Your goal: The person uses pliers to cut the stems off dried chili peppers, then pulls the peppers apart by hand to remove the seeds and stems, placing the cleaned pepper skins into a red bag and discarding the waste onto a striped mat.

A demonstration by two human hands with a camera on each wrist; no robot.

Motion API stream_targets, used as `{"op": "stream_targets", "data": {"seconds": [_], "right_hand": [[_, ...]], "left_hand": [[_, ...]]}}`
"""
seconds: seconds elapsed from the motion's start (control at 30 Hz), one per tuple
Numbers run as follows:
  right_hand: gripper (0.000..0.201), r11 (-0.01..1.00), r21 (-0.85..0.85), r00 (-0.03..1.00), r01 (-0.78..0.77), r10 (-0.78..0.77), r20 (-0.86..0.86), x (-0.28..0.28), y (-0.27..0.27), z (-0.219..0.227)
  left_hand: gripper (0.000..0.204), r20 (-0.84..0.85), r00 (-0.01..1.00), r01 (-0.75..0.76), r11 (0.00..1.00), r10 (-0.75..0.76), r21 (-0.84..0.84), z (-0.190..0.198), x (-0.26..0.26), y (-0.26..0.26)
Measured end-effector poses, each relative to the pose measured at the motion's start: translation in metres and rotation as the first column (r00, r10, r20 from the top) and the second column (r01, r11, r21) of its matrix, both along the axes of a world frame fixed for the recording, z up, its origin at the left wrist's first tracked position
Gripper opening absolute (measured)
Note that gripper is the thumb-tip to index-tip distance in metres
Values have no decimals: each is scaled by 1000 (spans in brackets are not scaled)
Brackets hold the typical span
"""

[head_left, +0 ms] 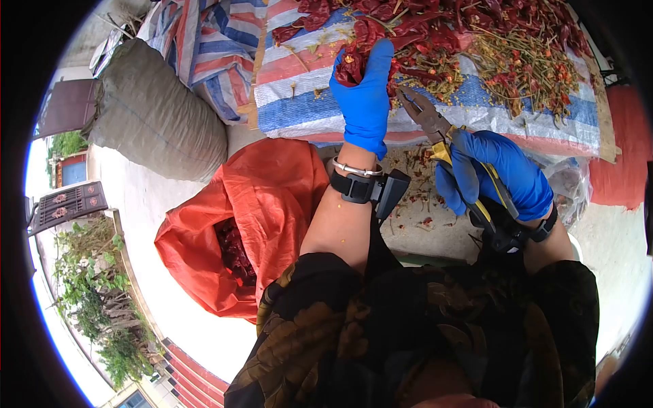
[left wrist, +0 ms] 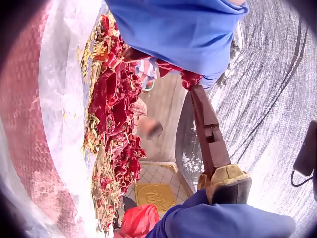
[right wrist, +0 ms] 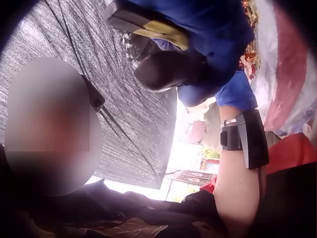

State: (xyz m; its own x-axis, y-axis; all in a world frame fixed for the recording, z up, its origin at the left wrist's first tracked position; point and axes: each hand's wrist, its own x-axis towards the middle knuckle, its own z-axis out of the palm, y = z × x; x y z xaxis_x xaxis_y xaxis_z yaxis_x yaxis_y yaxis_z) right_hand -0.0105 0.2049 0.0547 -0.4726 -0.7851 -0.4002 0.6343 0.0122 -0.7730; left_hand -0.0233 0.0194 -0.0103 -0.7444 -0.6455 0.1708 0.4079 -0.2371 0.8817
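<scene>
Left grip (head_left: 363, 98) clamped on a chili (head_left: 349, 68), right grip (head_left: 500, 168) clamped round pliers (head_left: 427, 117).
The person seems to be destemming: the chili is over the sheet (head_left: 292, 121), near the heap (head_left: 425, 32); next calls for bringing the pliers to its stem end.

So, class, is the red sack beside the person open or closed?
Open: in the head view, the red sack has a gaping mouth, with dark red peppers visible inside.
</scene>
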Motion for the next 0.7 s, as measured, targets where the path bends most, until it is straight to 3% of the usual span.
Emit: {"op": "stream_targets", "data": {"seconds": [0.07, 0.2, 0.3, 0.33, 0.43, 0.5, 0.53, 0.7], "right_hand": [[53, 996, -13, 996, -89, 88, -14, -5, 4, -2], [52, 996, -44, 997, -75, 75, 0, -7, 6, -1], [54, 999, -14, 992, 39, -40, -123, -2, 6, 4], [55, 995, -76, 984, 58, -70, -162, -3, 10, 17], [57, 976, -184, 965, 113, -152, -213, -7, 15, 18], [58, 976, -93, 980, 196, -190, 64, -3, 8, 15], [61, 986, -164, 994, 35, -17, 110, -8, 12, 7], [63, 982, -173, 988, -70, 92, 123, -1, 3, -4]], "left_hand": [[18, -2, 1000, -6, 1000, 6, -30, -2, -1, -2], [21, -12, 1000, -25, 999, 25, -27, -5, -4, -1], [18, 17, 998, -57, 992, 55, 112, 2, -2, -5], [16, 71, 989, -138, 984, 131, 116, 1, -4, -13], [16, -9, 997, -76, 985, 78, 157, 7, 0, -7], [16, -24, 996, -78, 992, 81, 99, 7, 1, -1], [17, -29, 997, -66, 994, 68, 84, 6, 1, 1], [18, -11, 1000, -9, 997, 10, 70, 4, 5, 2]]}}
